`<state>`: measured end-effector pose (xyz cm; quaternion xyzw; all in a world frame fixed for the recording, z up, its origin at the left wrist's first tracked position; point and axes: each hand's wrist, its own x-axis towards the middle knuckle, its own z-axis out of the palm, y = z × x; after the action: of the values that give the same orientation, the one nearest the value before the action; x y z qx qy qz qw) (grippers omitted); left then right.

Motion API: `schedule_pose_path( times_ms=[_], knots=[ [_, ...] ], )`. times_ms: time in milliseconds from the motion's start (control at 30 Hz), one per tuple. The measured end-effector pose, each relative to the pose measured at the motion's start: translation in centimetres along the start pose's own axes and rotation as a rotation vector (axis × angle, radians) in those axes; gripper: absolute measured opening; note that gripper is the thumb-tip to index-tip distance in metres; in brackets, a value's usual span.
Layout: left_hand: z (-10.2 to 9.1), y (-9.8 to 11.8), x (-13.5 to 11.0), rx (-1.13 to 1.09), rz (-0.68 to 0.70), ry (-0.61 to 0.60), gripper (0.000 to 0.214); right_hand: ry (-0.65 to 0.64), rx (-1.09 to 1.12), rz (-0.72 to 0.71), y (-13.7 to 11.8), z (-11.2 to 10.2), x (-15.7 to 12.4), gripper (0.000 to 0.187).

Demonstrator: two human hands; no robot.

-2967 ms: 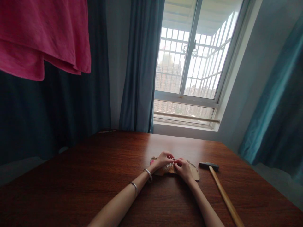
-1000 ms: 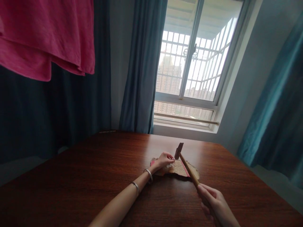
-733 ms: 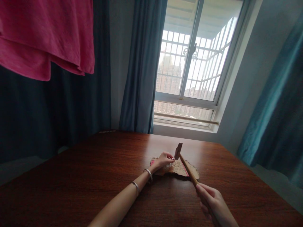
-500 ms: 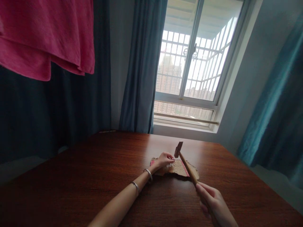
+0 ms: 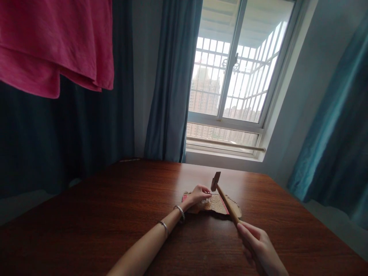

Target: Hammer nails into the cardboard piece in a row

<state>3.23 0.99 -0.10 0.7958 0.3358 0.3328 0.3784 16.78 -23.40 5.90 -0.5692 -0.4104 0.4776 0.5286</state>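
Observation:
My left hand rests on a flat tan piece with a pink edge and rows of small dots, lying on the dark wooden table. Its fingers pinch something tiny that I cannot make out, close to the piece's top. My right hand is closed round the wooden handle of a hammer. The hammer's dark head hangs just above and right of my left fingertips.
A pink cloth hangs at the upper left. Blue curtains flank a barred window beyond the table's far edge. Two bracelets sit on my left forearm.
Three seconds ago both hands were on the tan piece and the hammer lay at the right. My right hand now holds the hammer raised; its head has shifted slightly in the last second.

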Motion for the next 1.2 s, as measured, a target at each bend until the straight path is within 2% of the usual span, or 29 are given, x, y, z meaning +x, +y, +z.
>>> schedule_pose_path(
  times_ms=[333, 533, 700, 967, 1200],
  knots=[
    [-0.1, 0.0, 0.0, -0.011, -0.003, -0.006, 0.029, 0.008, 0.018, -0.016, -0.3, 0.3, -0.1, 0.036],
    [0.2, -0.7, 0.2, -0.008, -0.006, -0.013, 0.032, -0.006, 0.013, 0.012, -0.2, 0.0, 0.1, 0.037],
    [0.1, -1.0, 0.4, -0.015, 0.008, -0.02, 0.033, -0.019, 0.007, -0.044, -0.2, -0.6, -0.2, 0.036],
    [-1.4, 0.0, -0.2, -0.005, 0.037, -0.079, 0.036, 0.062, -0.016, -0.052, -0.2, -0.5, -0.4, 0.038],
    [-2.3, -0.9, -0.4, 0.056, 0.065, -0.076, 0.036, 0.041, -0.013, -0.05, -1.0, 0.2, -0.7, 0.04]
  ],
)
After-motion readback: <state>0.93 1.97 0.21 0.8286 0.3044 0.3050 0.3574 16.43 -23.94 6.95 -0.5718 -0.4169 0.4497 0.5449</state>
